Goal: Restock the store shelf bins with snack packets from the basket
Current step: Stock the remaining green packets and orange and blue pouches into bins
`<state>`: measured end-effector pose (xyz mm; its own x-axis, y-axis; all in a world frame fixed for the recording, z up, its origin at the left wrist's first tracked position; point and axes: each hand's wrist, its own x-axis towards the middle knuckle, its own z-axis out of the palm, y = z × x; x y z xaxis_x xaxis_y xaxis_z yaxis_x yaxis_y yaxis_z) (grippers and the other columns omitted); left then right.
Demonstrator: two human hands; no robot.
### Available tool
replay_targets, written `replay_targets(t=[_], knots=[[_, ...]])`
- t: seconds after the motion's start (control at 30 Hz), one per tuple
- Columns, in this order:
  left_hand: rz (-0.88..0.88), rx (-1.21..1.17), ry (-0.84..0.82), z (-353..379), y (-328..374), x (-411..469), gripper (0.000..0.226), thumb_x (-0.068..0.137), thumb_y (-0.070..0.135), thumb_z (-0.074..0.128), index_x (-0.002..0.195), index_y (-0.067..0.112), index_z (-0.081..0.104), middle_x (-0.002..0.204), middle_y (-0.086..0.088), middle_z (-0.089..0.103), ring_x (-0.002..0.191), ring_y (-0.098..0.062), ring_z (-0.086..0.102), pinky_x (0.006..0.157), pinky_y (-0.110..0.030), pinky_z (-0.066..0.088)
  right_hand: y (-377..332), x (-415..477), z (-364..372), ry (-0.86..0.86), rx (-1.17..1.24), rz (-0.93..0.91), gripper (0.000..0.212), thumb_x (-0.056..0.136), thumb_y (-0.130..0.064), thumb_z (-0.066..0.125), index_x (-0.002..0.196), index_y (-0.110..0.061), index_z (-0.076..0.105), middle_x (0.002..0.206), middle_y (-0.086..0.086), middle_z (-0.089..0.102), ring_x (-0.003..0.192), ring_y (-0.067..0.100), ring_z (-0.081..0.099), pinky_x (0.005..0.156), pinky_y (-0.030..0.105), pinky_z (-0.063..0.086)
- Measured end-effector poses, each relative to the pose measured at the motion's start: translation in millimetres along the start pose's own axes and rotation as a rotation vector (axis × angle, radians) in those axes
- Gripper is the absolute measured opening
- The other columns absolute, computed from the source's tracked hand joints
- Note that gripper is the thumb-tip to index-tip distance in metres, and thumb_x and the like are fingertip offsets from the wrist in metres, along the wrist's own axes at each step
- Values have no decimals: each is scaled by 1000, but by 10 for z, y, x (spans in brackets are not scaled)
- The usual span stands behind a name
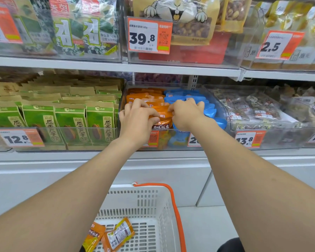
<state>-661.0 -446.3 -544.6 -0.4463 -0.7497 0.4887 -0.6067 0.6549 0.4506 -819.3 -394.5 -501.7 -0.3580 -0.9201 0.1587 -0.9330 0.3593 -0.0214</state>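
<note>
Both forearms reach over the white slotted plastic basket with an orange handle [147, 202] to the shelf.
Head view: the left hand [136, 119] and right hand [185, 115] have their fingers curled around the front of the row of orange foil snack packets [153, 100], which stands in the clear plastic shelf bin [220, 110] beside a row of blue pouches [189, 95]. The step looks like seating and straightening packets in the row. Two loose orange packets [116, 233] lie on the basket floor, so the next move likely calls for letting go, reaching down and lifting them into the same orange row.
</note>
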Motion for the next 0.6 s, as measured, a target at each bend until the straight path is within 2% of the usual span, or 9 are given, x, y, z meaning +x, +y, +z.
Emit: replay_targets(t=[0.07, 0.13, 0.27, 0.33, 0.37, 0.43, 0.5, 0.57, 0.6], knots=[[-4, -14, 14, 2, 3, -4, 12, 98, 44, 69, 104, 40, 79, 118, 9, 48, 117, -24, 41, 104, -42, 27, 33, -4, -16, -47, 37, 17, 44, 94, -11, 46, 128, -32, 65, 127, 5, 63, 136, 36, 34, 101, 50, 25], [8, -12, 25, -5, 11, -16, 13, 96, 45, 72, 107, 40, 77, 119, 8, 48, 118, -24, 42, 104, -43, 28, 60, -51, -21, -12, 50, 16, 44, 91, -13, 44, 124, -31, 68, 121, 4, 64, 130, 35, 36, 97, 48, 25], [115, 9, 105, -57, -17, -73, 29, 91, 46, 77, 114, 33, 65, 118, 10, 46, 116, -20, 42, 100, -39, 32, 64, -217, -62, 292, 67, -3, 31, 88, -12, 49, 111, -21, 69, 105, 4, 65, 108, 31, 47, 91, 46, 31], [213, 15, 132, -132, -65, -115, 26, 89, 40, 80, 105, 28, 62, 110, 9, 44, 108, -19, 43, 92, -37, 38, -1, -310, -118, 406, 117, -99, 26, 87, -10, 50, 100, -17, 71, 98, 4, 69, 100, 31, 54, 87, 44, 42], [255, 19, 124, -181, -99, -142, 24, 88, 36, 80, 99, 26, 61, 104, 8, 46, 103, -18, 44, 87, -38, 42, -62, -365, -157, 411, 144, -157, 22, 85, -11, 51, 90, -16, 72, 88, 6, 69, 92, 31, 57, 78, 43, 47], [287, 18, 87, -295, -152, -211, 20, 88, 31, 78, 88, 26, 59, 88, 11, 49, 89, -16, 47, 74, -41, 49, -218, -443, -147, 302, 181, -255, 20, 78, -16, 49, 64, -16, 63, 64, 7, 58, 71, 34, 54, 57, 36, 43], [238, 32, 51, -408, -213, -288, 20, 87, 37, 74, 79, 28, 58, 71, 13, 55, 73, -17, 55, 61, -38, 50, -396, -519, -106, 25, 208, -319, 23, 75, -18, 50, 52, -15, 53, 53, 4, 50, 62, 31, 52, 50, 34, 43], [192, 75, -55, -489, -313, -367, 26, 87, 43, 70, 71, 26, 60, 62, 11, 60, 65, -16, 59, 57, -34, 50, -550, -596, -21, -342, 199, -349, 23, 78, -13, 57, 56, -18, 63, 53, 0, 65, 64, 22, 66, 64, 37, 60], [177, 89, -161, -525, -369, -419, 27, 88, 43, 69, 69, 26, 61, 61, 10, 61, 64, -14, 60, 58, -32, 51, -631, -646, 37, -513, 168, -365, 20, 82, -13, 59, 64, -18, 68, 61, -2, 72, 68, 18, 72, 73, 37, 63]])
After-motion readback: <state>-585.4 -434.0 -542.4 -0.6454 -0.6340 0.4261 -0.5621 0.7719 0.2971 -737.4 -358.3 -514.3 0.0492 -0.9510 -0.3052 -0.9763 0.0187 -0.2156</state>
